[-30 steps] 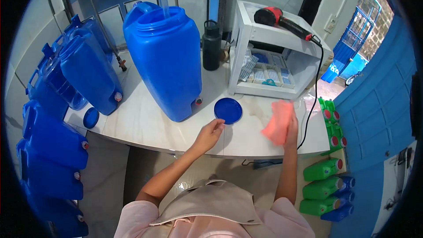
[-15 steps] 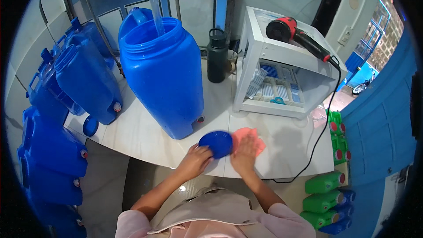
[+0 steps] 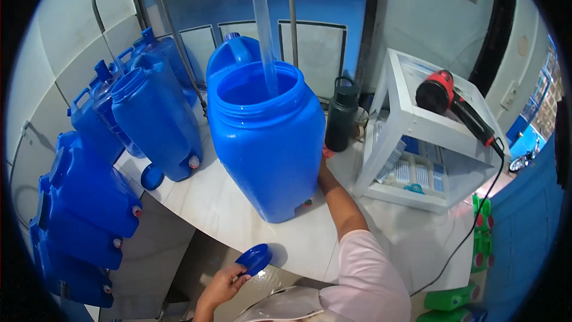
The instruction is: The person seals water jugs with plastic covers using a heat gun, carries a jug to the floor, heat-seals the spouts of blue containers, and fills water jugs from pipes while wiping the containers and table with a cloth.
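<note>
- Left hand point(image 3: 221, 285) is gripping a round blue plastic cap point(image 3: 254, 259) by its rim, fingers curled on the near edge; cap is sitting low, just off the near edge of the counter point(image 3: 238, 214), hollow side tilted up.
- Right hand point(image 3: 325, 170) is reaching far across the counter, pressing against the right side of the big blue jug point(image 3: 268, 143). Fingers are hidden behind the jug wall, so can't tell whether they're clenched or flat.
- Pink sleeve point(image 3: 369, 274) is covering the right upper arm; forearm is bare.
- Big jug: smooth, glossy moulded plastic, squarish body with rounded corners, wide threaded mouth, uncapped. Small tap fitting is showing low on its near face.
- A clear tube point(image 3: 263, 24) is dropping from above into the open mouth; water is visible inside, level high.
- Counter: white, polished, stone-like, curved near edge.
- Left of the big jug: a second blue container point(image 3: 158, 122), same plastic, mouth open, white-and-red tap at the base. A loose blue lid point(image 3: 152, 177) is lying just near-left of it.
- More blue containers point(image 3: 89, 203) are stacking along the left wall, capped, taps pointing out.
- Right of the jug: dark matte bottle point(image 3: 342, 119) with a loop lid, standing upright.
- Further right: white open-frame shelf point(image 3: 411, 137). A red-and-black heat gun point(image 3: 456, 104) is lying on top, black cord trailing down toward the near right. Flat packets are sitting on the lower shelf.
- Green bottles point(image 3: 453, 298) are lying at the near right, below counter level.
</note>
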`<state>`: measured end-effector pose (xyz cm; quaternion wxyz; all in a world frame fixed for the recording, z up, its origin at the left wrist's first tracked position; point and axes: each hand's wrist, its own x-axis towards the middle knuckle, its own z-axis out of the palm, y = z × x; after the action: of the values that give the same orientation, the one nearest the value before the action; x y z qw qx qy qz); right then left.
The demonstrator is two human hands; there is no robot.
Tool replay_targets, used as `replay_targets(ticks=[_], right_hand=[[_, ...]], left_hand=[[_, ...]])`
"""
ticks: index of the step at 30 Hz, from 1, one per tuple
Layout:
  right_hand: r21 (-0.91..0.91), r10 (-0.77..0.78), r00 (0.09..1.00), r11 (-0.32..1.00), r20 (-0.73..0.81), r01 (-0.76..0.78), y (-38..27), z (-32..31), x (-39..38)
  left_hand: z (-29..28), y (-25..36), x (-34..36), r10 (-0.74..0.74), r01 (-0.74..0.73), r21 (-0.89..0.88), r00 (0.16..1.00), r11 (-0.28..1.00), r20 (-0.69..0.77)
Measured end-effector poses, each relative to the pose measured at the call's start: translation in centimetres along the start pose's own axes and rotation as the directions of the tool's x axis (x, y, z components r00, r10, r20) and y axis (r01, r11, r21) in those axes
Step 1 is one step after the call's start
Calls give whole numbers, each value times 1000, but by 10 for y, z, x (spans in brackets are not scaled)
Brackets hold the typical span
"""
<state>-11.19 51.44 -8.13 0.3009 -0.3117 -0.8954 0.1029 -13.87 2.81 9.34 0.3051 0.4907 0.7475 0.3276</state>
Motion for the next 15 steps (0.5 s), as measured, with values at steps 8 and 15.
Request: replay_targets(ticks=[8, 15], right_hand=[[12, 175, 974, 984, 146, -178, -42, -57, 15], [-152, 248, 968, 957, -24, -249, 6, -36, -6]], left_hand=[[-2, 3, 4, -52, 52, 15, 998, 999, 23], [3, 14, 22, 52, -55, 37, 997, 998, 64]])
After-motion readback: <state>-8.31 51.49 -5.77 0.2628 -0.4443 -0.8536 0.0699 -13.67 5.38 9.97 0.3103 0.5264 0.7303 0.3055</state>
